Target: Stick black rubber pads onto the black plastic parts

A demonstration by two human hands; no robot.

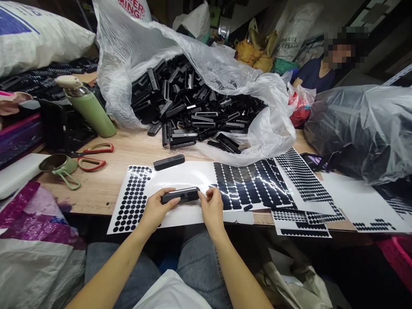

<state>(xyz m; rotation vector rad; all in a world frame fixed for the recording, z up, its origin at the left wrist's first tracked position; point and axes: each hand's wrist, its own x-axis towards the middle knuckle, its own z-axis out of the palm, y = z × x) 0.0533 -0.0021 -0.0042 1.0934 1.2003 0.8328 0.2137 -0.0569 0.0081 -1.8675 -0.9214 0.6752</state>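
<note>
My left hand grips one end of a black oblong plastic piece, fingers above and thumb below. At its other end, the thumb of my right hand presses on the piece with the fingers curled; whether a small sticker is pinched there I cannot make out. Beneath the hands lies a white sheet with round black stickers on its left. To the right is a sheet of oblong black stickers, one loose near its lower edge. Another black piece rests just beyond my left hand.
A large clear plastic bag spills many black pieces at the back. Red-handled scissors, a green cup and a green bottle stand left. More sticker sheets lie right. A person sits beyond.
</note>
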